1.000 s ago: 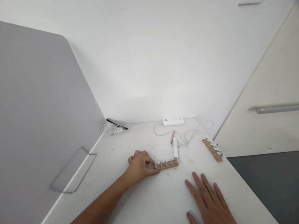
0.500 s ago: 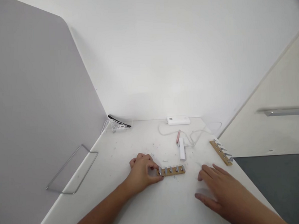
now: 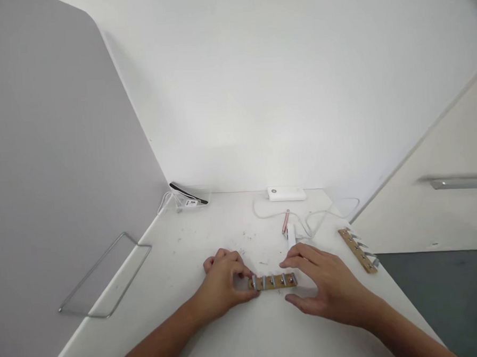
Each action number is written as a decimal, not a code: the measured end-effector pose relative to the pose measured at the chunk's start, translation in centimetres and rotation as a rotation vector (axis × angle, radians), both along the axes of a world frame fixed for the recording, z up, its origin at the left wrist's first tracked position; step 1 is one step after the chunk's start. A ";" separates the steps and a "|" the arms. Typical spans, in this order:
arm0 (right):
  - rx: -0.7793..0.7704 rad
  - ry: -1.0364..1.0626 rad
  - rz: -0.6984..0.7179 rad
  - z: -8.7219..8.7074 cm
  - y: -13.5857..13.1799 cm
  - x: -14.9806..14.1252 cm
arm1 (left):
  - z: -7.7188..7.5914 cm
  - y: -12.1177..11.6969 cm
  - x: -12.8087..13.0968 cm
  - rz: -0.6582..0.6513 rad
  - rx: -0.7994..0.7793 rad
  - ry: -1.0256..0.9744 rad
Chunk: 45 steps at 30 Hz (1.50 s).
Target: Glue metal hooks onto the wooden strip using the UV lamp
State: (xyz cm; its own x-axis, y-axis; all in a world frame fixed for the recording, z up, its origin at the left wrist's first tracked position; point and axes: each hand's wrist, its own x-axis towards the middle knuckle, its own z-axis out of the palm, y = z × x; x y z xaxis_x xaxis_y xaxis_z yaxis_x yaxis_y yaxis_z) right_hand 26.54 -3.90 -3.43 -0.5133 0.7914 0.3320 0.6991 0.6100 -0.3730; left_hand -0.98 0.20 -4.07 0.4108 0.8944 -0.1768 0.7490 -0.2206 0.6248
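Note:
A short wooden strip with several metal bolts standing in it lies on the white table. My left hand pinches its left end with curled fingers. My right hand hovers at the strip's right end, fingers spread and curved around it, thumb below and index finger above, holding nothing that I can see.
A second wooden strip with bolts lies near the right table edge. A white power bank with a cable, a white stick and a pink pen sit at the back. A grey partition with a wire bracket bounds the left.
My right hand has lifted from the table at the lower right and moved left up to the strip's right end. The left hand kept its hold on the strip.

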 end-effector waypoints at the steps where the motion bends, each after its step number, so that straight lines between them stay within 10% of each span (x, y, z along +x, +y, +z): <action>1: 0.011 0.026 0.008 -0.4 0.2 0.1 | 0.0 0.0 0.0 -0.001 -0.004 -0.002; 45: -0.049 0.225 0.084 -2.8 1.8 0.4 | -0.7 0.1 -0.3 -0.036 0.010 -0.016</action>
